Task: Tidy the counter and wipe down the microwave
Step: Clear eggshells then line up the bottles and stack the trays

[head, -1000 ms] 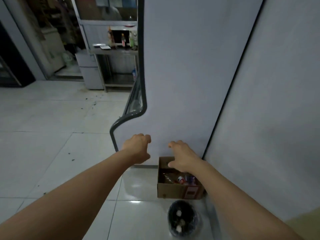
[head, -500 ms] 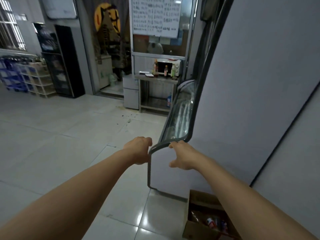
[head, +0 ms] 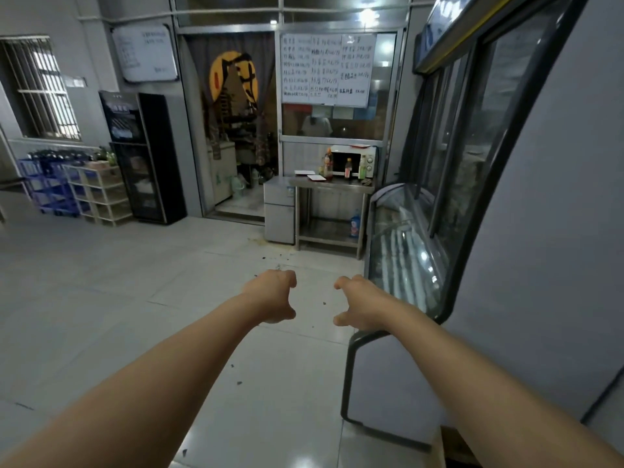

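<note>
Both bare forearms extend forward over the pale tiled floor (head: 101, 298); the left hand (head: 271, 295) and right hand (head: 359, 304) hang apart, fingers loosely curled, holding nothing. Far ahead, a white microwave (head: 353, 161) stands on a steel tabletop (head: 332, 184) among several bottles (head: 347, 167). A glass-fronted display case (head: 401, 258) lies at right.

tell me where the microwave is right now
In the head view the microwave sits far ahead, right of centre, on the steel counter under the glass window, with bottles in front of it.
</note>
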